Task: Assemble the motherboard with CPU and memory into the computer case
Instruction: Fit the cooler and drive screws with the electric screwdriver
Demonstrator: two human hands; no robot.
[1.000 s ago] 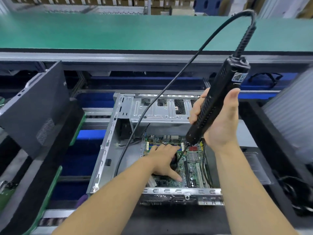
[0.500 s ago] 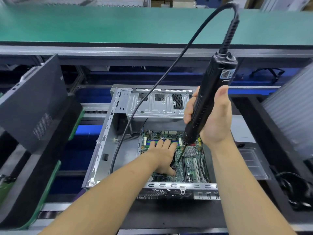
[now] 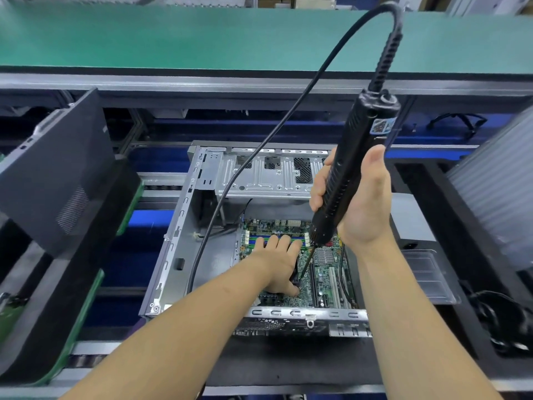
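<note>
Gripping the electric screwdriver (image 3: 350, 180), the right hand (image 3: 360, 203) sets its bit beside the left hand (image 3: 278, 264), fingers flat on the motherboard (image 3: 323, 272) inside the computer case (image 3: 178, 243).

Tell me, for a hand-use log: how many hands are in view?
2. The left hand presses flat on the motherboard in the case; the right hand grips the electric screwdriver above it.

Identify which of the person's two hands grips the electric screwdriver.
The right hand grips the screwdriver; the left hand lies flat on the motherboard.
</note>
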